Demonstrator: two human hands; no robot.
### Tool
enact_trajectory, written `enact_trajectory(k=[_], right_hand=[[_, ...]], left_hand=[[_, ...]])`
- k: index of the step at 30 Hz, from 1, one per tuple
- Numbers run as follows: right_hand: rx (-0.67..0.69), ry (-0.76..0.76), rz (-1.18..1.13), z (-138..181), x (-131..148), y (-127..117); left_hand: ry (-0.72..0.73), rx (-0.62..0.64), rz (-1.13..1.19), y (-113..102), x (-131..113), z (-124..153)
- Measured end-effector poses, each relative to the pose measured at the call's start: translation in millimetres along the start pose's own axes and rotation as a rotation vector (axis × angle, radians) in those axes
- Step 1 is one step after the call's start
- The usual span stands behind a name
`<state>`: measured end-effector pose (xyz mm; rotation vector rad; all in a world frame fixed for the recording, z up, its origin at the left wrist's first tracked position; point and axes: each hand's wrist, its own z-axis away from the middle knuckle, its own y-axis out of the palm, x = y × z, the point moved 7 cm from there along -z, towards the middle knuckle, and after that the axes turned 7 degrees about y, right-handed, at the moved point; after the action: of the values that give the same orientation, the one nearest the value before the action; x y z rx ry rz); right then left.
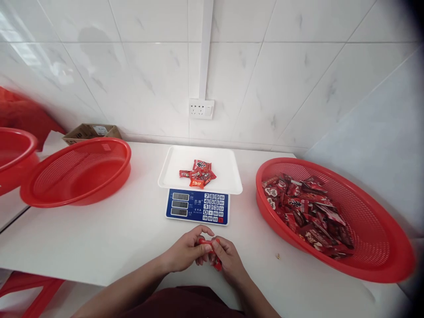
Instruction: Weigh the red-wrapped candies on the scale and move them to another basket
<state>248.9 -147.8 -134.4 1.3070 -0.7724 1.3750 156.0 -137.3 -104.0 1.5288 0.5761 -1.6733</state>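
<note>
Close to my body, in front of the scale, both hands pinch a small red snack packet (pixel 217 265). My left hand (pixel 187 249) has its thumb and fingers closed on one side of it. On the other side, the fingers of my right hand (pixel 228 258) are closed too. Parts of the packet are hidden behind my fingers. Just beyond stands a blue and white digital scale (pixel 198 214) with a keypad. Several red snack packets (pixel 200 174) lie in a small pile on its white tray (pixel 228 165).
At the right, a red plastic basket (pixel 380 265) holds many red packets. Another red basket (pixel 109 185) stands at the left, by a cardboard box (pixel 114 131). A further red basket (pixel 23 154) is cut off at the left edge. A tiny scrap (pixel 278 256) lies on the white table (pixel 132 234).
</note>
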Motion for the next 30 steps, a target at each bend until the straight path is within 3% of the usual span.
enact_trajectory(k=[8, 15, 18, 22, 26, 28, 30], right_hand=[[-0.085, 0.033, -0.004, -2.2, 1.5, -4.9], [-0.045, 0.029, -0.152, -1.2, -3.7, -2.4], [-0.022, 0.023, -0.228, -1.4, -1.3, 0.3], [-0.003, 0.055, -0.237, -1.3, 1.7, 2.6], [0.009, 0.059, -0.231, -0.5, 1.0, 1.7], [0.008, 0.061, -0.247, -0.4, -0.7, 0.7], [0.012, 0.065, -0.255, -0.2, -1.2, 0.8]], left_hand=[[-0.003, -0.002, -0.001, 2.9, -4.1, -4.8], [0.078, -0.034, -0.035, 1.0, -18.9, -2.5], [0.158, -0.15, -0.262, -16.5, -40.3, -0.1], [0.27, -0.391, -0.563, -57.2, -82.5, -0.8], [0.487, -0.65, -0.926, -98.8, -129.0, -11.5], [0.57, -0.694, -1.069, -111.5, -141.9, -24.4], [0.563, -0.684, -1.155, -121.2, -145.3, -40.5]])
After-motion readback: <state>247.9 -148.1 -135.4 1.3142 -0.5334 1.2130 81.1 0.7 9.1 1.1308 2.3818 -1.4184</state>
